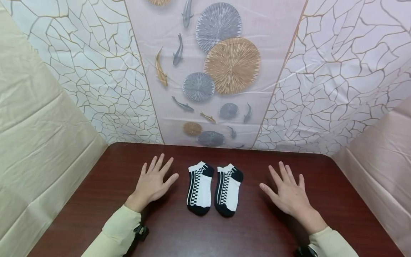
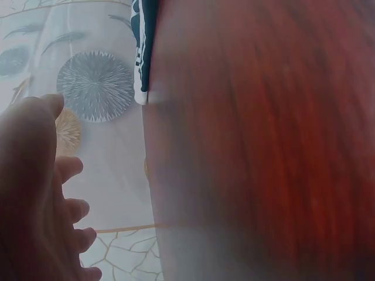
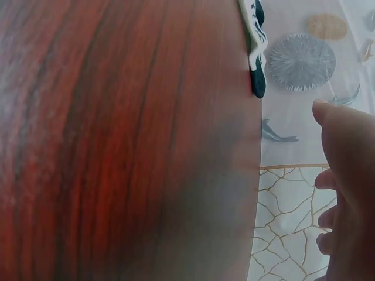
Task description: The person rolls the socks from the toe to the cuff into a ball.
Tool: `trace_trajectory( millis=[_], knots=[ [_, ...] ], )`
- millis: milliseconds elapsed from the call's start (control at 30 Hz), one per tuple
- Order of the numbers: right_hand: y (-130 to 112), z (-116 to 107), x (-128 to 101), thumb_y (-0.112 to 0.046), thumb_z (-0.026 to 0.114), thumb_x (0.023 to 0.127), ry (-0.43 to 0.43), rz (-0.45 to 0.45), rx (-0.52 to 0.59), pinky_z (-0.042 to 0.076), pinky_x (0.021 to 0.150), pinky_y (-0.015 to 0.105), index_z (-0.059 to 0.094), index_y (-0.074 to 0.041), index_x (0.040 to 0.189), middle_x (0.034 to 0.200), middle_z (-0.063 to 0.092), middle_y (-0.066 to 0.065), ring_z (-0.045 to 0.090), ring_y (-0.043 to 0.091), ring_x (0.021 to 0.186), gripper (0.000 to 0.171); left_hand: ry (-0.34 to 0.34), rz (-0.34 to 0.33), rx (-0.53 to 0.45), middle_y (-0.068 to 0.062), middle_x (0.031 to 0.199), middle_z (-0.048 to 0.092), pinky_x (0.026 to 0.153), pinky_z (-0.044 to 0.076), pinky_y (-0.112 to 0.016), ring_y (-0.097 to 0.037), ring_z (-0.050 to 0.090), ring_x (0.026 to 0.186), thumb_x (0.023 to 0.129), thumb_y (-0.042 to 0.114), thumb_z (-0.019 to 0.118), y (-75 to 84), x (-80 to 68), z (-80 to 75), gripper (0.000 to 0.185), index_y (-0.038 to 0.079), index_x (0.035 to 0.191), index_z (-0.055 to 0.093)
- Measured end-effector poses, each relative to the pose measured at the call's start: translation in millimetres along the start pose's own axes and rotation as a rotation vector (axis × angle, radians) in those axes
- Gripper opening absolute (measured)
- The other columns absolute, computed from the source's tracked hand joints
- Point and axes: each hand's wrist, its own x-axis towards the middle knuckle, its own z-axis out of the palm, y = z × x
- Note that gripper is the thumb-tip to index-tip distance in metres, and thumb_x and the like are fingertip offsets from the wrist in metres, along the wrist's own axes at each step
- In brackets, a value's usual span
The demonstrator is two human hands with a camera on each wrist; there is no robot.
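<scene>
Two black-and-white ankle socks lie flat, side by side, mid-table, each with a checkered stripe. The left sock (image 1: 203, 191) and the right sock (image 1: 232, 192) have their cuffs toward the back and black toes toward the front. To the left of them my left hand (image 1: 151, 184) is palm down with spread fingers, holding nothing. My right hand (image 1: 289, 194) spreads its fingers likewise on the right side, apart from the socks. In the left wrist view a sock (image 2: 140, 52) shows edge-on at the top; the right wrist view also catches a sock (image 3: 255, 52).
The dark red-brown table (image 1: 179, 235) has rounded back corners. A patterned cloth (image 1: 199, 57) with fish and round motifs hangs right behind it. Beige fabric walls (image 1: 38, 142) stand along the left and right sides. Each wrist wears a black strap (image 1: 141, 231).
</scene>
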Motion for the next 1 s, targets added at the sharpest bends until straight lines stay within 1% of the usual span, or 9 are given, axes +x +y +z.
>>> trace_trajectory(
  millis=[133,267,433,533,667,767,800,900,1000],
  knots=[
    [-2,0,0,-0.065,0.045,0.098,-0.011,-0.003,0.031,0.012,0.108,0.073,0.032,-0.008,0.157,0.162,0.018,0.027,0.018,0.047,0.146,0.083,-0.015,-0.006,-0.008,-0.014,0.165,0.02,0.115,0.011,-0.064,-0.037,0.015,0.151,0.101,0.065,0.036,0.9,1.2,0.9,0.074,0.019,0.159,0.031],
    [-6,-1,0,-0.062,0.046,0.099,-0.016,-0.004,0.056,0.022,0.106,0.071,0.035,-0.007,0.155,0.159,0.025,0.028,0.03,0.048,0.141,0.08,-0.022,-0.004,-0.016,-0.015,0.164,0.023,0.115,0.015,-0.063,-0.037,0.018,0.15,0.102,0.062,0.037,3.4,3.4,1.0,0.072,0.018,0.159,0.03],
    [-10,-2,0,-0.059,0.049,0.1,0.001,-0.005,0.091,0.038,0.097,0.067,0.037,-0.006,0.154,0.155,0.033,0.028,0.048,0.051,0.127,0.077,-0.007,0.005,-0.035,-0.016,0.161,0.03,0.113,0.022,-0.062,-0.038,0.027,0.147,0.103,0.059,0.04,7.7,6.2,1.2,0.071,0.017,0.159,0.031],
    [-13,-2,0,-0.059,0.05,0.1,0.007,0.004,0.13,0.041,0.093,0.067,0.039,-0.006,0.153,0.153,0.037,0.028,0.049,0.05,0.126,0.077,0.005,0.008,-0.058,-0.017,0.159,0.033,0.111,0.028,-0.062,-0.038,0.033,0.144,0.103,0.056,0.043,10.4,7.7,1.9,0.07,0.015,0.158,0.032],
    [-15,-2,1,-0.057,0.053,0.099,0.015,0.013,0.204,0.038,0.099,0.066,0.042,-0.004,0.151,0.148,0.044,0.027,0.045,0.047,0.131,0.075,0.017,0.013,-0.081,-0.017,0.157,0.037,0.108,0.034,-0.061,-0.039,0.039,0.14,0.103,0.053,0.047,14.4,11.0,2.8,0.069,0.012,0.157,0.035],
    [-17,-1,1,-0.054,0.058,0.098,0.024,0.015,0.273,0.039,0.1,0.063,0.046,-0.003,0.148,0.143,0.05,0.027,0.053,0.043,0.125,0.072,0.022,0.02,-0.09,-0.019,0.155,0.04,0.106,0.036,-0.06,-0.039,0.042,0.138,0.102,0.051,0.049,17.5,13.2,3.8,0.069,0.01,0.156,0.035],
    [-18,-1,1,-0.052,0.059,0.098,0.026,0.014,0.295,0.041,0.098,0.062,0.047,-0.002,0.147,0.141,0.051,0.027,0.057,0.041,0.121,0.071,0.021,0.02,-0.097,-0.019,0.154,0.041,0.106,0.036,-0.059,-0.04,0.043,0.137,0.102,0.05,0.049,18.7,13.9,4.2,0.069,0.01,0.156,0.035],
    [-22,-2,2,-0.048,0.063,0.098,0.03,0.019,0.365,0.048,0.091,0.057,0.05,-0.001,0.144,0.136,0.056,0.026,0.066,0.035,0.107,0.067,0.013,0.007,-0.141,-0.021,0.152,0.044,0.106,0.038,-0.058,-0.039,0.044,0.136,0.102,0.049,0.051,22.7,15.8,4.5,0.069,0.01,0.156,0.035],
    [-26,-3,2,-0.046,0.065,0.097,0.023,0.038,0.428,0.053,0.083,0.051,0.052,-0.001,0.141,0.131,0.061,0.024,0.069,0.031,0.1,0.064,0.0,-0.031,-0.216,-0.02,0.15,0.046,0.106,0.039,-0.057,-0.038,0.045,0.136,0.102,0.047,0.053,27.5,17.9,4.5,0.068,0.011,0.156,0.035]
  ],
)
